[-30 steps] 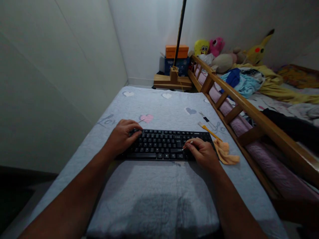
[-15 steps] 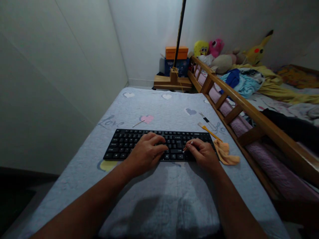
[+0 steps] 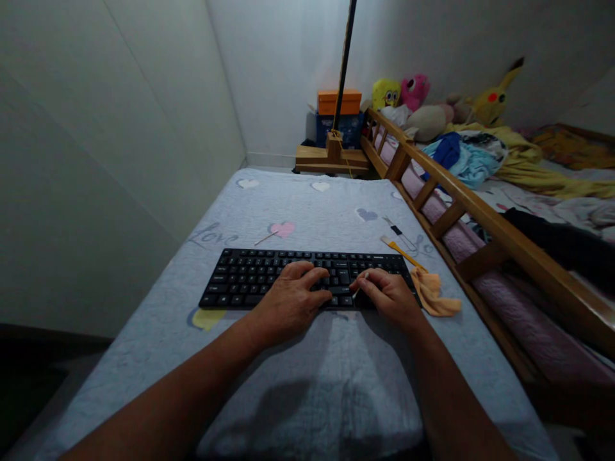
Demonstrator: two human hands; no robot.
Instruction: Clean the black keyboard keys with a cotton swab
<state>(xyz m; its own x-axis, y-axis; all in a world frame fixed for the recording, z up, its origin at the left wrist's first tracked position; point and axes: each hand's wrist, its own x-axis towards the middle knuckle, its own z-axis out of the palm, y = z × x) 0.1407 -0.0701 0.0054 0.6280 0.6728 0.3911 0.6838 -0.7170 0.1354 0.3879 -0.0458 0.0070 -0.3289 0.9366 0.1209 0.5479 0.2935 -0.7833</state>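
My right hand (image 3: 390,296) has its fingers pinched shut on a cotton swab (image 3: 361,285) over the keyboard (image 3: 250,276). My left hand (image 3: 292,299) rests on the keys, fingers open, pinning it. Light strokes between the keys should work best.

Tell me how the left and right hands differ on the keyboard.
The left hand lies spread and empty over the middle keys; the right hand is curled, pinching a thin swab. The left hand sits nearer the centre, the right hand nearer the orange cloth. Both rest on the black keyboard.

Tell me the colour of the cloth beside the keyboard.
Pale orange; head view, cloth beside the right hand holding a swab.
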